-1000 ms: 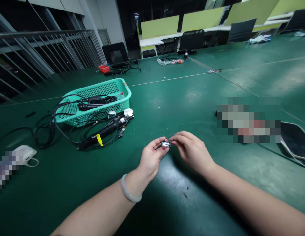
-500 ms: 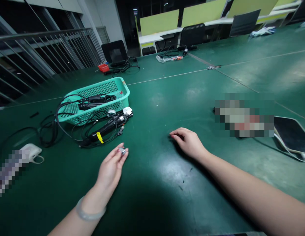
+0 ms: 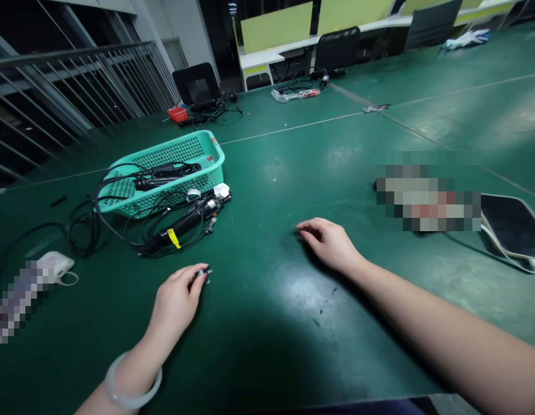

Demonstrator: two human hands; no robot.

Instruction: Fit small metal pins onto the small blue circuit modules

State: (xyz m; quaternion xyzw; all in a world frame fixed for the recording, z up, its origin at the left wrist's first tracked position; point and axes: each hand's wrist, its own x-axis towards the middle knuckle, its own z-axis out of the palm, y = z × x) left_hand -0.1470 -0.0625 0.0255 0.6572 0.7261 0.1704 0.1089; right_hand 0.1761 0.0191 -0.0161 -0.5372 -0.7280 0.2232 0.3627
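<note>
Teal rect. plastic mesh basket (image 3: 219,162) sat on smooth dark-green tabletop (image 3: 258,323), w/ black stick-shaped gear (image 3: 157,183) in it. Long black tool w/ yellow tag (image 3: 193,216) lay just in front of basket, approx. alongside. Nearer the viewer than basket, L hand (image 3: 174,300) pinched sm. shiny silver-grey piece (image 3: 202,272) btwn thumb & fingertips. R hand (image 3: 331,243) was well to basket's right, fingers curled, contents unclear. Sm. red box (image 3: 178,114) stood behind basket.

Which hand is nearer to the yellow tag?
Left. The left hand is on the near side of the yellow tag; the right hand is farther off, to its right.
</note>
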